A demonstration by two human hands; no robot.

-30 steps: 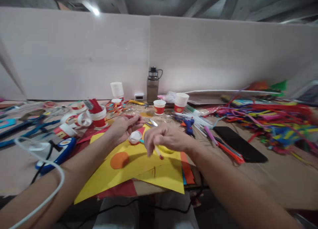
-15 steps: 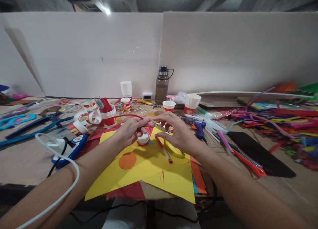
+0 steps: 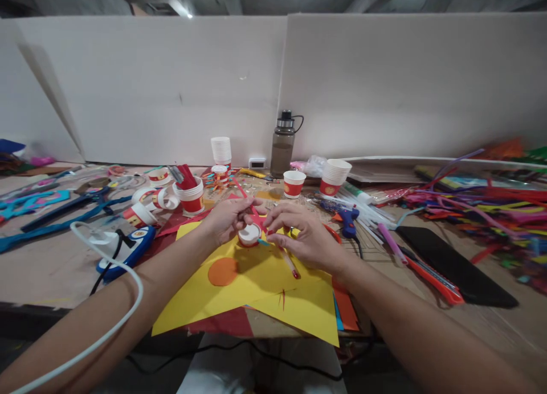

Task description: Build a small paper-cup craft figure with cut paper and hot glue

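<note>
My left hand (image 3: 233, 216) pinches a thin red strip (image 3: 240, 187) that sticks up beyond its fingers, above the small white-topped cup piece (image 3: 249, 233). Close on its right, my right hand (image 3: 294, 229) has its fingers bent and together at a bit of red material; what exactly they grip is too small to tell. Under both hands lie yellow paper sheets (image 3: 256, 280) with an orange circle (image 3: 223, 271) on them. A red-tipped pen (image 3: 289, 263) rests on the yellow paper beneath my right hand.
Behind stand a bottle (image 3: 282, 146), a paper cup (image 3: 294, 184) and stacked cups (image 3: 334, 176). To the right are a blue glue gun (image 3: 349, 220), a red cutter (image 3: 436, 280), a black slab (image 3: 459, 266) and colourful pipe cleaners. Cup rings and a white cable (image 3: 135, 280) are left.
The long red strip has swung from pointing left to pointing up and away. The scissors at my right hand's fingertips no longer show there, and red handle parts appear beyond that hand.
</note>
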